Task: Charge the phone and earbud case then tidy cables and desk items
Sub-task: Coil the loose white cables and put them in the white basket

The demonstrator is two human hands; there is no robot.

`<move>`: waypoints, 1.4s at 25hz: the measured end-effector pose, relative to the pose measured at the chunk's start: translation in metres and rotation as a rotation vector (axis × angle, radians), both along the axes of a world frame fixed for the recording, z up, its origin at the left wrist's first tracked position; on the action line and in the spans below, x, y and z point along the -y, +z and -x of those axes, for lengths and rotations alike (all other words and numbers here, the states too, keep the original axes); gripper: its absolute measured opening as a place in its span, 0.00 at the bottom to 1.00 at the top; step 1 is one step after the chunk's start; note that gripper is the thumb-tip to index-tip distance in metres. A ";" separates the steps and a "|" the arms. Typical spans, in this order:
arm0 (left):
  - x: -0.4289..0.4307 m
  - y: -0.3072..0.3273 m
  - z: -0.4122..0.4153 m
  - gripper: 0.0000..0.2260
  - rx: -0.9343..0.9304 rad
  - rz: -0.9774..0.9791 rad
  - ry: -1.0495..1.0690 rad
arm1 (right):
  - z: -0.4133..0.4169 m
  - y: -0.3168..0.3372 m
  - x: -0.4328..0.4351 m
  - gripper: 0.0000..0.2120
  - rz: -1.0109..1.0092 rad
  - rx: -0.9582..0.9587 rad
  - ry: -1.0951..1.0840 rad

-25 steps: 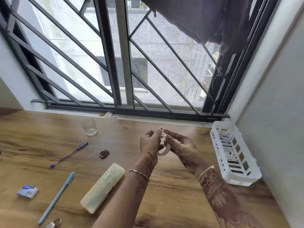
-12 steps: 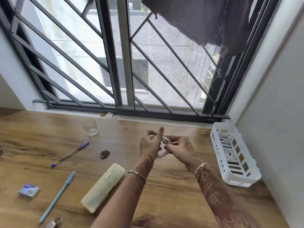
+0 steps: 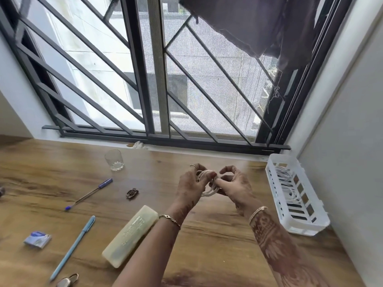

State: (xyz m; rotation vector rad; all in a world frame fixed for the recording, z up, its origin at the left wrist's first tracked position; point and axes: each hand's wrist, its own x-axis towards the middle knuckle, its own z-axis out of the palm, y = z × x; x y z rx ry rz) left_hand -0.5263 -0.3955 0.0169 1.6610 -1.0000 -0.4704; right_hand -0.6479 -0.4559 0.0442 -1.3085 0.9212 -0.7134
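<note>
- While the coiled white cable (image 3: 209,192) is held over the far middle of the desk (image 3: 207,251), it is gripped from both sides: the loops are wrapped by the curled fingers of the left hand (image 3: 189,184) and pinched by the thumb and forefinger of the right hand (image 3: 236,187).
- The desk's far edge is bounded by the window sill and a dark grille (image 3: 83,79); the right edge is bounded by a pale wall (image 3: 342,152).
- A white basket (image 3: 307,227) is set along the right edge, just beside the wall; contact with the wall cannot be told. More white cable (image 3: 287,181) is seen inside it.
- A strip of bare wood is seen between the right hand and the basket's near wall.
- A glass (image 3: 114,160) is placed near the sill, left of the hands and well apart from them.
- A hair clip (image 3: 132,193) and a dark blue pen (image 3: 89,193) are laid left of the left hand.
- A pale pencil case (image 3: 130,236) is laid diagonally, just beside the left forearm; its upper end is partly covered by the wrist.
- A light blue pen (image 3: 72,247) and a small blue packet (image 3: 37,242) are laid toward the near left.
- A metal object (image 3: 68,280) is cut off by the bottom edge; its kind cannot be told.
- A dark cloth (image 3: 259,23) is hung at the upper right of the window.
</note>
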 end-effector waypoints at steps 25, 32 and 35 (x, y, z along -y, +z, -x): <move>0.002 -0.008 0.002 0.14 -0.031 0.069 0.136 | -0.001 -0.007 0.001 0.18 0.221 -0.146 -0.026; 0.004 -0.008 0.003 0.13 -0.168 0.052 0.027 | -0.002 -0.017 0.007 0.16 0.002 0.032 -0.028; 0.003 -0.005 0.003 0.09 -0.343 0.091 0.006 | 0.000 -0.018 0.003 0.17 0.150 0.058 0.065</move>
